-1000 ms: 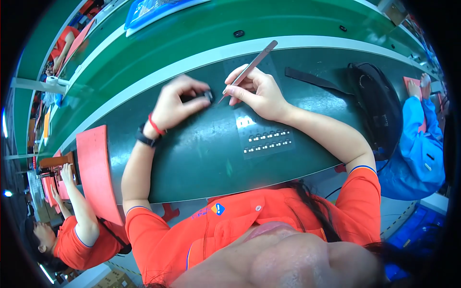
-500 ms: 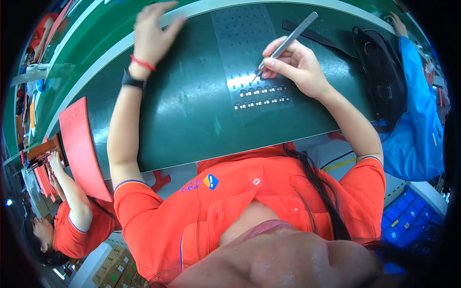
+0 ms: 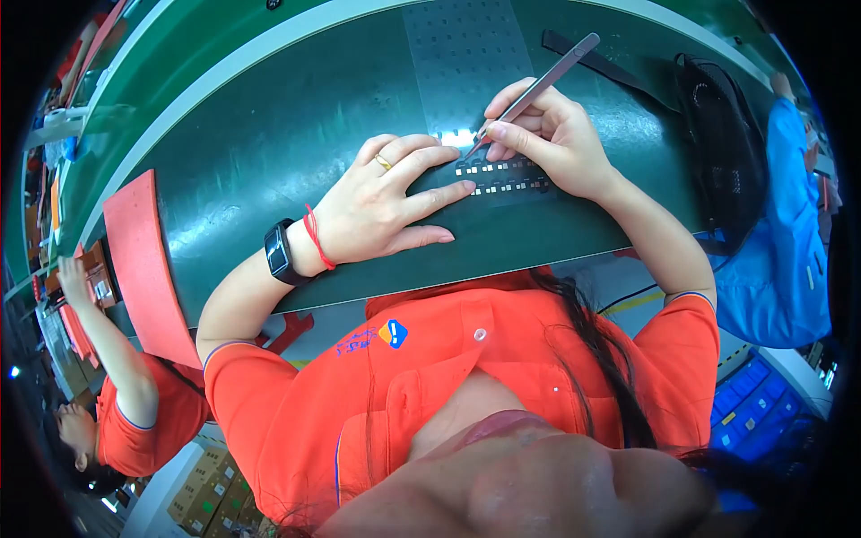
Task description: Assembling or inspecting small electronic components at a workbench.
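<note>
My left hand lies flat on the dark green mat, fingers together and stretched toward the rows of small dark components, fingertips touching the left end of those rows; it grips nothing. My right hand has its fingers pinched shut on metal tweezers, tips down at the near end of the perforated strip, just above the component rows. The rows sit between both hands, mid-mat, well back from the near mat edge. Open mat lies to the left, up to the red foam pad at the left edge. To the right, a black bag crowds the mat's right end, with a black strap beyond my right hand. A neighbour in blue sits just past the bag; another in orange is at lower left.
</note>
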The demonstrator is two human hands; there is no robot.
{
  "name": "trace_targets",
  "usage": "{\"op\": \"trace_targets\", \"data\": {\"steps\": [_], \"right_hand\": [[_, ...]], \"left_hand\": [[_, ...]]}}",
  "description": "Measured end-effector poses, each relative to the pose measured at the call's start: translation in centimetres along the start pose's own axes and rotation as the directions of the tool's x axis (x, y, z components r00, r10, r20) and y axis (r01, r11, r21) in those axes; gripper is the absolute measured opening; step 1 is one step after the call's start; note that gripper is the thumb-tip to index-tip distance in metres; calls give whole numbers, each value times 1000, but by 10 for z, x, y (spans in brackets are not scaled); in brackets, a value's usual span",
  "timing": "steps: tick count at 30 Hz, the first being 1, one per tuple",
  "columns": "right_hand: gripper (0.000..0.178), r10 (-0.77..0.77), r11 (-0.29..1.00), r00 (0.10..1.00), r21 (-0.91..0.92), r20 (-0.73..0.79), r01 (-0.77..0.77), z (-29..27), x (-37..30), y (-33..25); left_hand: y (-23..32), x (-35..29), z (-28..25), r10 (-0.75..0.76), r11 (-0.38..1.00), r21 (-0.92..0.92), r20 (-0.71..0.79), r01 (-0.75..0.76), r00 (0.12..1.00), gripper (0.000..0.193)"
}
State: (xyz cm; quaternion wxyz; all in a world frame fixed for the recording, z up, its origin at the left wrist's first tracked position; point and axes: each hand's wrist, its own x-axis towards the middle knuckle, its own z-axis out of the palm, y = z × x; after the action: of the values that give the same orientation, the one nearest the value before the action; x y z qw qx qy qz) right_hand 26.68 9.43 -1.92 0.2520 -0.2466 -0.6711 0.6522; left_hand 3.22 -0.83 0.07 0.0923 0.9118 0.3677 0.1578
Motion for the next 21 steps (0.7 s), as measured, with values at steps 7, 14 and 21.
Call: {"op": "trace_targets", "data": {"steps": [7,14,21], "right_hand": [[14,25,1000,1000,14,-4,-25,0,1,1],[13,-11,997,1000,71,20,10,-2,0,1],[13,1,1000,1000,18,24,-1,-2,0,1]], "left_hand": [[0,0,2,-16,1000,5,-7,16,1000,45],[3,-1,2,16,996,88,2,-16,1000,46],[4,-1,4,30,993,116,2,-30,1000,46]]}}
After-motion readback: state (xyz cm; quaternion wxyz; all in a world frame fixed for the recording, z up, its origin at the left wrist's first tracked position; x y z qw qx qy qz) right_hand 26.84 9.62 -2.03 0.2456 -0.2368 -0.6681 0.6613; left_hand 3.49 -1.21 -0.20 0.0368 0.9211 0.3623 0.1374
